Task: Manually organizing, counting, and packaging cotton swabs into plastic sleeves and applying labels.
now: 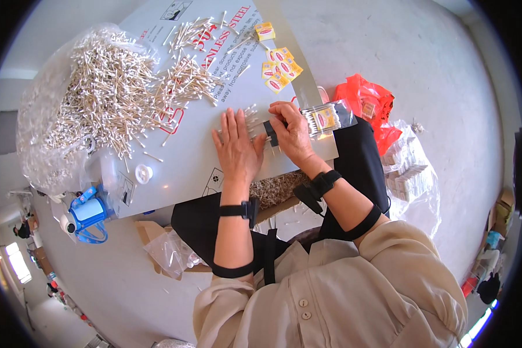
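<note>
My left hand (pixel 238 148) lies flat over some cotton swabs (pixel 251 116) near the table's front edge, fingers stretched out. Beside its thumb is a small dark block (pixel 271 133). My right hand (pixel 294 132) rests just right of that block with its fingers curled in; whatever they hold is hidden under them. Against its right side lies a clear packet of cotton swabs (pixel 316 123) with a yellow label card (pixel 326 118) inside, its end reaching past the table's edge.
A big heap of loose swabs (pixel 107 87) spills from a clear bag at the left. Yellow cards (pixel 281 68) lie farther back. A white cap (pixel 144 173) and blue bottle (pixel 89 212) are at front left. Right of the table are a red bag (pixel 362 98) and a clear bag of packets (pixel 409 174).
</note>
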Demonstrator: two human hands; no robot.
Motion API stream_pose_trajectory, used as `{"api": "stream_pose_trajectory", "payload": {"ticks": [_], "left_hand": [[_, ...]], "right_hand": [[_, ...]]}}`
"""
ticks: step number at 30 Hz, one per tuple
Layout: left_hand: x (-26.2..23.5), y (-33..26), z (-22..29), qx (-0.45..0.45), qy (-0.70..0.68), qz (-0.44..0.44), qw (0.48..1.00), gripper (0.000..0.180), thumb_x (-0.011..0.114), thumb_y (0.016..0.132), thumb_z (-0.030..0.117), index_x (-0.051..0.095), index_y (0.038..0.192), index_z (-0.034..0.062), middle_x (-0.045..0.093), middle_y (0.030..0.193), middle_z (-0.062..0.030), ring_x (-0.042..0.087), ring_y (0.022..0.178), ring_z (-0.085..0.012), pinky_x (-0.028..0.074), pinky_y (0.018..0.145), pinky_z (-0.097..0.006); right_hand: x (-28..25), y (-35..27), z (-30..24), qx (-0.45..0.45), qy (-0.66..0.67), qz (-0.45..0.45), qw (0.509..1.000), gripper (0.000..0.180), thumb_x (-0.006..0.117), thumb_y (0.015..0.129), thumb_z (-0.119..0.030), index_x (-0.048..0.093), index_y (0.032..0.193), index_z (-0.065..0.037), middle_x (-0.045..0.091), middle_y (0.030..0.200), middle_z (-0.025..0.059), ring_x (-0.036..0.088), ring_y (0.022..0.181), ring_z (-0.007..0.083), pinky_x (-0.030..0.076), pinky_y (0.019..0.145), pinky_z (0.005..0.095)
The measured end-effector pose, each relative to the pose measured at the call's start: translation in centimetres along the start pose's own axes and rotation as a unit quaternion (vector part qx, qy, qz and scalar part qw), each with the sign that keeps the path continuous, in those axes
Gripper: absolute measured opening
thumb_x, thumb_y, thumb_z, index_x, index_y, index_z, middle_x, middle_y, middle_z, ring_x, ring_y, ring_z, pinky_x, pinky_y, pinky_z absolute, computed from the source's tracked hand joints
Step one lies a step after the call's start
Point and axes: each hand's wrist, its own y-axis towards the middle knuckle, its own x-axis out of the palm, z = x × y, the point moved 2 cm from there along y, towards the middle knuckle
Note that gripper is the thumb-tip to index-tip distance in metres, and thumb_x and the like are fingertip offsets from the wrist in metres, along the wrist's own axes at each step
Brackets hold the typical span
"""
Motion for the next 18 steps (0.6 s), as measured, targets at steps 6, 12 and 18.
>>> {"api": "stream_pose_trajectory", "payload": {"ticks": [6, 12, 18], "left_hand": [[0.5, 1.7, -0.7, -0.042, -0.022, -0.017, 0.999, 0.075, 0.055, 0.094, 0.041, 0.024, 0.151, 0.0038, 0.025, 0.156, -0.021, 0.02, 0.146, -0.0343, 0.017, 0.116, -0.055], [0.5, 4.0, -0.7, -0.098, 0.025, -0.051, 0.994, 0.081, 0.052, 0.094, 0.051, 0.024, 0.15, 0.0, 0.023, 0.156, -0.0231, 0.018, 0.147, -0.0341, 0.013, 0.116, -0.058], [0.6, 3.5, -3.0, -0.057, -0.008, -0.037, 0.998, 0.067, 0.055, 0.094, 0.044, 0.034, 0.149, 0.0109, 0.028, 0.157, -0.0154, 0.022, 0.146, -0.0324, 0.015, 0.115, -0.057]], "right_hand": [[0.2, 0.0, -0.1, -0.022, 0.008, -0.004, 1.0, 0.015, 0.06, 0.084, 0.003, 0.06, 0.099, 0.002, 0.062, 0.104, 0.0123, 0.062, 0.082, 0.0231, 0.051, 0.076, 0.0314], [0.3, 0.1, 0.3, 0.008, 0.014, 0.009, 1.0, 0.013, 0.062, 0.083, 0.002, 0.062, 0.096, 0.002, 0.062, 0.094, 0.0129, 0.064, 0.08, 0.0227, 0.052, 0.074, 0.0309], [0.3, 0.8, 0.0, 0.021, 0.012, 0.008, 1.0, 0.012, 0.063, 0.083, 0.001, 0.062, 0.095, 0.002, 0.062, 0.089, 0.0136, 0.064, 0.077, 0.0237, 0.052, 0.071, 0.032]]}}
